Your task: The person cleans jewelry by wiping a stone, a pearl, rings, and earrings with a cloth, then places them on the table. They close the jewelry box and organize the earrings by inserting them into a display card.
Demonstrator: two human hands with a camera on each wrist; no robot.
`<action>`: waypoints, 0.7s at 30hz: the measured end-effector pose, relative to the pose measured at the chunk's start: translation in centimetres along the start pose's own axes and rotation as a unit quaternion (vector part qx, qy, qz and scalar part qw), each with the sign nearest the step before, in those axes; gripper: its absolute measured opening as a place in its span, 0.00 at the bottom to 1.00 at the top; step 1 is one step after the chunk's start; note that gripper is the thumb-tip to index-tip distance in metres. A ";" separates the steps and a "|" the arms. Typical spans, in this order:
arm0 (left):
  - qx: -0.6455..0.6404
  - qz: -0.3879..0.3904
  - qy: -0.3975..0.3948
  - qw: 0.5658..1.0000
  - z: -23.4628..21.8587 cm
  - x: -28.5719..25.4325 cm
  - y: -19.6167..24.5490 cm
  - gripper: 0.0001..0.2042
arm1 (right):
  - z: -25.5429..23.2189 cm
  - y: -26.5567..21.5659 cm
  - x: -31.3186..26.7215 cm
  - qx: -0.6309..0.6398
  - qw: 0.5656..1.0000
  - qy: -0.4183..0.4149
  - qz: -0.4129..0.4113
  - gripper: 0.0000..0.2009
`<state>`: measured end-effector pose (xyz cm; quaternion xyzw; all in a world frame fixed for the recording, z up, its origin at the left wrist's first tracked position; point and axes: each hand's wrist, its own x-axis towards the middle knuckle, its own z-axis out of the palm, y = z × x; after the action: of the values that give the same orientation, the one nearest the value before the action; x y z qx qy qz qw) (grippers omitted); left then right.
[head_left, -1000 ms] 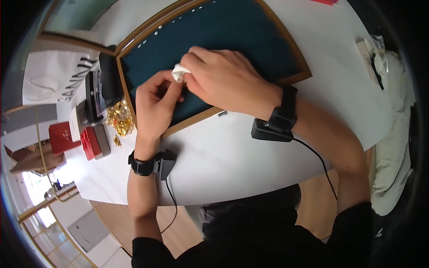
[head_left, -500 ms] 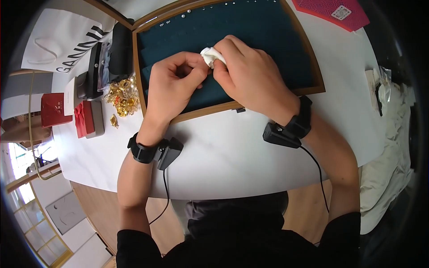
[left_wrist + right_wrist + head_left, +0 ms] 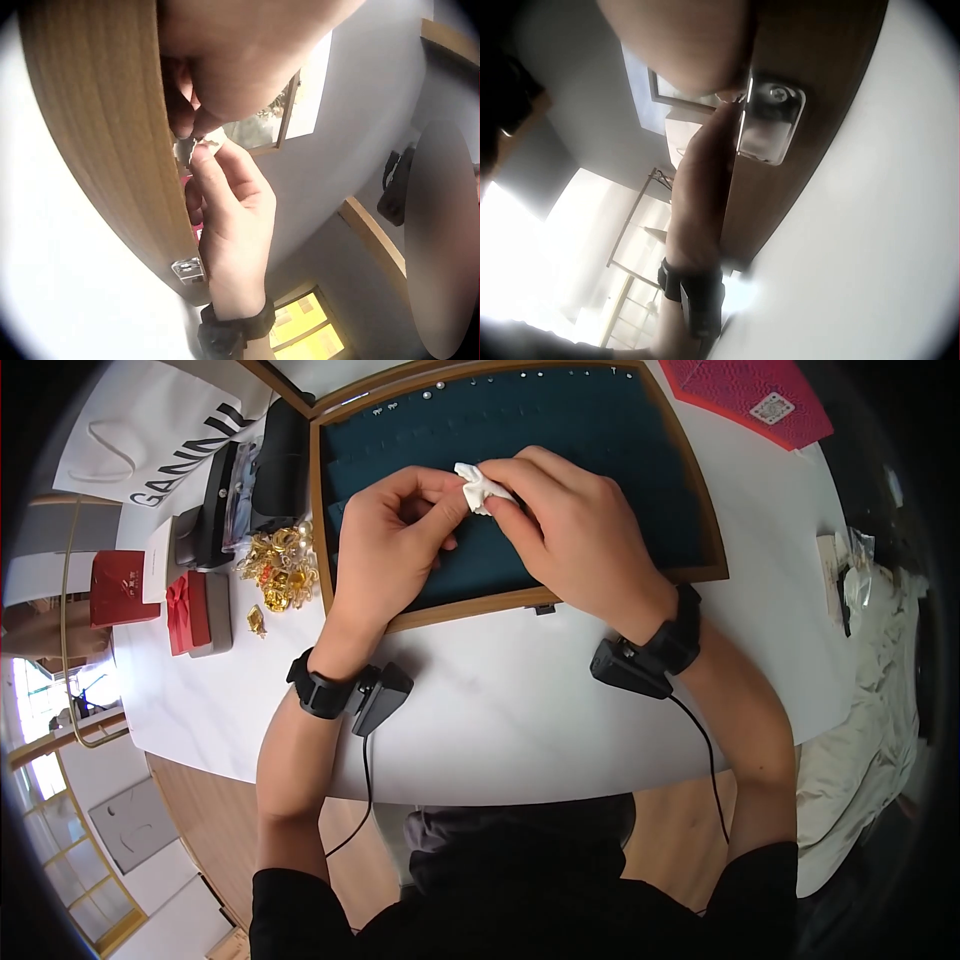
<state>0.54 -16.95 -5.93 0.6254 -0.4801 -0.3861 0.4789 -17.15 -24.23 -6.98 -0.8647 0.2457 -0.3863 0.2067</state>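
Note:
A crumpled white cloth (image 3: 477, 488) is pinched between both hands over a wooden case (image 3: 480, 600) lined with dark green fabric. The left hand (image 3: 395, 545) has its thumb and index finger together at the cloth's left edge, its other fingers curled below. From the other side the right hand (image 3: 585, 525) grips the cloth with thumb and fingers. Whatever lies inside the cloth is hidden. Small earrings (image 3: 428, 395) sit in a row along the case's far side. In the left wrist view the cloth (image 3: 184, 150) shows between the fingertips.
Left of the case are a pile of gold jewellery (image 3: 280, 572), a red box with a ribbon (image 3: 188, 612), a dark red box (image 3: 122, 589), black cases and a white paper bag (image 3: 150, 435). A pink packet (image 3: 745, 395) lies at the far right, small packaged items (image 3: 852, 580) at the right edge.
In the head view, the case and hands appear further right than a second before, and more of the pink packet shows. Both hands still hold the cloth, which has changed shape slightly.

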 end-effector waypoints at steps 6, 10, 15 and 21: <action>0.048 0.025 -0.048 0.997 -0.2 -0.2 0.1 0.08 | -0.2 -0.1 0.0 0.015 1.000 -0.021 -0.007 0.05; 0.017 0.053 -0.073 0.996 -0.3 0.0 -0.3 0.08 | -0.2 0.1 0.0 0.000 1.000 -0.024 -0.007 0.06; 0.006 0.047 -0.091 0.995 -0.2 -0.1 0.0 0.06 | 0.0 0.2 -0.1 -0.024 0.999 -0.039 0.012 0.06; -0.019 0.071 -0.068 0.995 -0.1 0.0 -0.3 0.08 | 0.2 0.2 0.0 0.019 0.999 -0.036 -0.026 0.05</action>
<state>0.69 -16.90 -6.15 0.5532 -0.5473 -0.4020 0.4826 -17.07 -24.29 -7.21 -0.8803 0.2083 -0.3643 0.2214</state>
